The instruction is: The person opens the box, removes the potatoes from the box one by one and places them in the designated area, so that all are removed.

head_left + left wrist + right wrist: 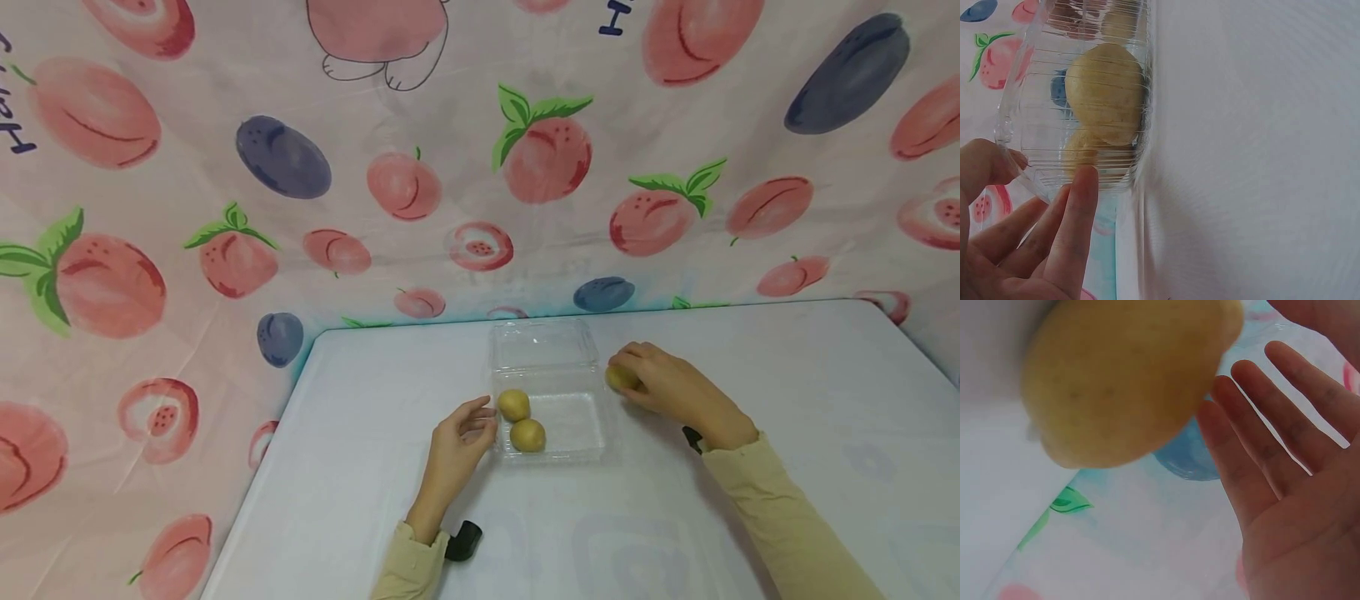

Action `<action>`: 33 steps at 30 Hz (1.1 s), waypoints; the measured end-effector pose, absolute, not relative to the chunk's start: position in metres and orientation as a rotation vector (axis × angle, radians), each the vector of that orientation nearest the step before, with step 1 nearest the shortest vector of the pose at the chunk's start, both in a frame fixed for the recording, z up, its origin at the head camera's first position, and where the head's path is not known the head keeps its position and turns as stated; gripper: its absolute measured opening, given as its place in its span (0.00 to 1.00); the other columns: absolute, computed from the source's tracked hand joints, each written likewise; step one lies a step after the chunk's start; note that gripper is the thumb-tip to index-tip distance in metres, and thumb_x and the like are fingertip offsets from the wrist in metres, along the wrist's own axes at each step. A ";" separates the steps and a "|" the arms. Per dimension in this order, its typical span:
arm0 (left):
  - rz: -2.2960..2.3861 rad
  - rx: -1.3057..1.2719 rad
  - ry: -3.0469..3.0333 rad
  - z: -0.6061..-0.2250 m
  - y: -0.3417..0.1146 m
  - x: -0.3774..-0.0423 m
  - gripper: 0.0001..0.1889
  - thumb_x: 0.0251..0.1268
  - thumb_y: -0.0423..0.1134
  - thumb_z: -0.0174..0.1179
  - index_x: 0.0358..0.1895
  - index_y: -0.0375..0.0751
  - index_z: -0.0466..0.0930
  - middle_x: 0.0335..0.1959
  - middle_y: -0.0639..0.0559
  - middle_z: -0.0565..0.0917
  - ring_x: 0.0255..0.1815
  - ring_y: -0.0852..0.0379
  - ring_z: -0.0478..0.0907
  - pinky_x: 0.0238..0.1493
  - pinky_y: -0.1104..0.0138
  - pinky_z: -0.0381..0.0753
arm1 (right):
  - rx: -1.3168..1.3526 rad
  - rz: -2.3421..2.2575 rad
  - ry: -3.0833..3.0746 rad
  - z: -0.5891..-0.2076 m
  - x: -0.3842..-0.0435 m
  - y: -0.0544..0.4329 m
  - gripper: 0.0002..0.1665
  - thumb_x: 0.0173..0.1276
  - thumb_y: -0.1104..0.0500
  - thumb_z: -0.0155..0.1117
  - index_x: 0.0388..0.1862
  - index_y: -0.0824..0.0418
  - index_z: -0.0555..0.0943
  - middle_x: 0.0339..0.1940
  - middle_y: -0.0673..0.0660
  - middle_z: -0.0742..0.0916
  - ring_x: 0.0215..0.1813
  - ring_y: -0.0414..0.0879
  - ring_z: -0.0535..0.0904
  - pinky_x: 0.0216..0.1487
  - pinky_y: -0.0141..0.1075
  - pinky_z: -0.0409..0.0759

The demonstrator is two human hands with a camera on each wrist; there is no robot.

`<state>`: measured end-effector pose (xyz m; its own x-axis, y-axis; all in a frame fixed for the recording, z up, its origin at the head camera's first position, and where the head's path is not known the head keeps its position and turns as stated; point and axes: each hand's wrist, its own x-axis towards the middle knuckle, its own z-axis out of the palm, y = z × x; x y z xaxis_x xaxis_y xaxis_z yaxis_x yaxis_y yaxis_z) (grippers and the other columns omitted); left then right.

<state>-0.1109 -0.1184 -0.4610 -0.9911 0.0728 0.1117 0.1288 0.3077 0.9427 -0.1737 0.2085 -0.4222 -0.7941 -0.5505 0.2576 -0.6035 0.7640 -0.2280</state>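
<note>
So starting over on the left there's a cloth backdrop point(198, 342) printed with fruit, then a cream left sleeve point(411, 567) with a dark wrist gadget point(463, 542) on it, and the left hand point(459, 440) sits at about 9 o'clock of a clear plastic container point(573, 421). Those fingers are loosely spread, thumb well apart from the rest, tips up against the container's edge. Inside the tray, two yellow lemon-looking things snug together, the upper fruit point(513, 406) at 10 o'clock and the lower fruit point(528, 436) at 8. The lid point(540, 346) lies open at 12, all of it on a white table point(337, 500). Moving right, a third fruit point(621, 377) is just outside the tray at 2 o'clock, with the right hand point(663, 385) over it. From the right wrist those fingers look long and fanned out, a couple of tips tucked behind the fruit, but honestly can't tell if they're clamped on it. Last thing, the right sleeve point(780, 517) stretches off toward 4 o'clock
</note>
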 end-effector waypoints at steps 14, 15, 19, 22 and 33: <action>-1.803 -0.202 -2.505 -0.461 -0.118 -0.110 0.20 0.67 0.32 0.62 0.61 0.34 0.77 0.49 0.40 0.86 0.49 0.49 0.84 0.49 0.69 0.84 | 0.989 0.430 -2.714 -0.406 -0.162 0.192 0.20 0.57 0.67 0.75 0.49 0.67 0.83 0.47 0.61 0.85 0.50 0.55 0.81 0.52 0.48 0.83; -1.803 -0.203 -2.505 -0.461 -0.118 -0.110 0.20 0.67 0.32 0.62 0.61 0.34 0.77 0.49 0.40 0.86 0.49 0.48 0.84 0.49 0.69 0.84 | 0.995 0.430 -2.711 -0.405 -0.162 0.190 0.20 0.57 0.67 0.75 0.49 0.67 0.83 0.47 0.60 0.85 0.50 0.55 0.81 0.52 0.48 0.82; -1.806 -0.198 -2.508 -0.460 -0.118 -0.110 0.21 0.66 0.31 0.62 0.62 0.33 0.77 0.49 0.40 0.86 0.49 0.48 0.84 0.49 0.69 0.83 | 1.001 0.391 -2.703 -0.404 -0.160 0.185 0.20 0.56 0.65 0.77 0.48 0.65 0.84 0.47 0.59 0.86 0.49 0.54 0.82 0.51 0.49 0.82; -1.811 -0.205 -2.501 -0.461 -0.119 -0.110 0.20 0.67 0.32 0.62 0.62 0.33 0.77 0.49 0.40 0.86 0.49 0.48 0.84 0.49 0.69 0.83 | 1.002 0.309 -2.678 -0.404 -0.160 0.181 0.21 0.54 0.63 0.79 0.48 0.63 0.84 0.47 0.57 0.86 0.47 0.52 0.83 0.49 0.49 0.82; -1.835 -0.196 -2.497 -0.461 -0.119 -0.111 0.21 0.66 0.31 0.62 0.62 0.33 0.76 0.49 0.39 0.85 0.49 0.48 0.84 0.49 0.70 0.83 | 1.067 0.332 -2.664 -0.403 -0.154 0.167 0.24 0.56 0.60 0.78 0.50 0.64 0.82 0.49 0.57 0.85 0.52 0.51 0.82 0.49 0.42 0.84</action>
